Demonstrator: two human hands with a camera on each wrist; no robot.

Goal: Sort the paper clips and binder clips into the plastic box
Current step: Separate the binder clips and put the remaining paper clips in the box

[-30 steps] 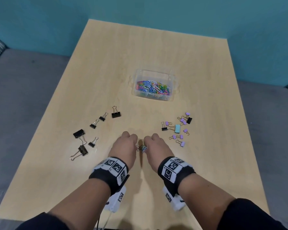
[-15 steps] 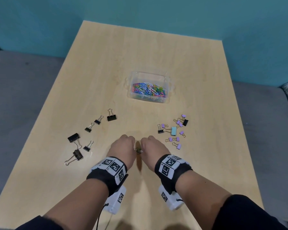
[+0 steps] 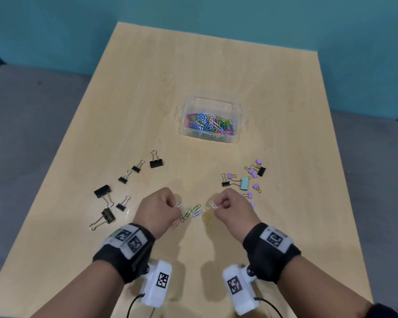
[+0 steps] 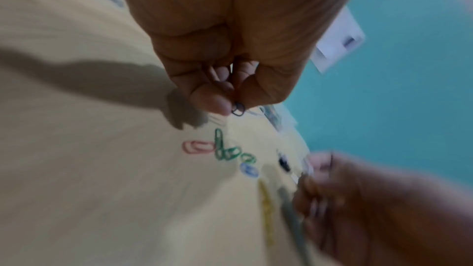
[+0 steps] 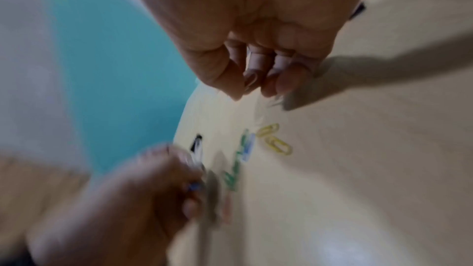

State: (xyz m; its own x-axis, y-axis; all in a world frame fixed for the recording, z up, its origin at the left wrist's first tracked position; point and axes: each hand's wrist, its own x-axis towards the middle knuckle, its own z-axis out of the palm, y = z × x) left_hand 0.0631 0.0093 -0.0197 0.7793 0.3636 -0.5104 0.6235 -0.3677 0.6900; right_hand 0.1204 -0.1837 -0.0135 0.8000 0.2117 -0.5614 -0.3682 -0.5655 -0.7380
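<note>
My left hand (image 3: 170,206) pinches a pale paper clip (image 3: 179,205) between thumb and forefinger; in the left wrist view the clip's end (image 4: 238,109) pokes out of the left hand (image 4: 230,104). My right hand (image 3: 218,206) pinches a white paper clip (image 3: 213,204). On the table between them lie loose paper clips: green (image 3: 190,212), blue (image 3: 197,213), pink (image 3: 176,224) and yellow (image 3: 207,220). The clear plastic box (image 3: 236,127) stands further back, holding many coloured paper clips (image 3: 208,123).
Several black binder clips (image 3: 102,191) lie at the left. Purple, teal and black binder clips (image 3: 244,183) lie at the right. The wooden table (image 3: 216,65) is bare behind the box. A teal wall and grey floor surround it.
My hands were close together over one small bundle of clips. They have pulled apart and risen, each with one clip, and the loose clips now lie spread between them.
</note>
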